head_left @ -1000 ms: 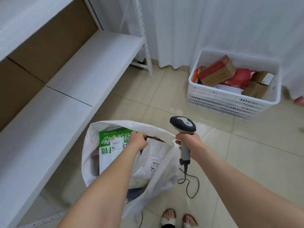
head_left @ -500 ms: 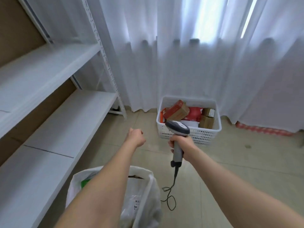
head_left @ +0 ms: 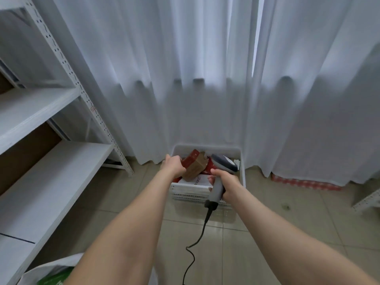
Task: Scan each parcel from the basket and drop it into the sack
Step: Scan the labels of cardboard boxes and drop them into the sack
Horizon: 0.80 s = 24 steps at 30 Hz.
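Head view: shelf (head_left: 51, 177) runs down the L side, w/ the sack (head_left: 41, 270) on the floor (head_left: 287, 223) by its near end, a green parcel (head_left: 55, 277) showing inside. My L hand (head_left: 172, 164) is over the basket's L edge, fingers curled round the L end of a brown-and-red box (head_left: 195, 164), which sits tilted above the other parcels. Basket (head_left: 193, 193) stands on the floor, back edge against the curtain (head_left: 185, 79). A white parcel (head_left: 202, 179) lies flat at its front edge. My R hand (head_left: 226, 183) is clenched round the scanner (head_left: 223, 167) grip, over the basket's front R corner, scanner head just beside the box. Its cable (head_left: 197, 237) hangs to the floor btw my arms.
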Available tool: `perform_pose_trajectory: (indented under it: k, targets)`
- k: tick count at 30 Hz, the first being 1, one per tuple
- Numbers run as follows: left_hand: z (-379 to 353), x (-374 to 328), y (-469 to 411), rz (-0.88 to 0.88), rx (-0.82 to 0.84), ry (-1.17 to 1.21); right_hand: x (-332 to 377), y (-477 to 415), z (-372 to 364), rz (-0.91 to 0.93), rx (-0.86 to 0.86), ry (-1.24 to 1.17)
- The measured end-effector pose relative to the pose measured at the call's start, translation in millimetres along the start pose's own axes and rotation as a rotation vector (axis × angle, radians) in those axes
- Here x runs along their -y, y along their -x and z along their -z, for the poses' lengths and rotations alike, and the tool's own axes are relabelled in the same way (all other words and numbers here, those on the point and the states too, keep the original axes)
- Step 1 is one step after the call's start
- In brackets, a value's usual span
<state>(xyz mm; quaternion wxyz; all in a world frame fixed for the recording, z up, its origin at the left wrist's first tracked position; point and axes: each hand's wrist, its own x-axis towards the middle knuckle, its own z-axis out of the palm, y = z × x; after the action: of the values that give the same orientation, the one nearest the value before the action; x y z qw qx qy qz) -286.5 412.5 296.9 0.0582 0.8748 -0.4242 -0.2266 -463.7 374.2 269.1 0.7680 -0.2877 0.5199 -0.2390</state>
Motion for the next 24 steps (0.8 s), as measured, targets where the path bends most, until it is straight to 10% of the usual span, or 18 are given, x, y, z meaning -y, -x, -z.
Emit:
perform_pose_trajectory:
  k: [24]
  targets:
    - [-95.1,-85.7,-372.2,0.161,0.268,-0.028,139.3,-377.5,15.6,-0.261,-0.114,-0.016]
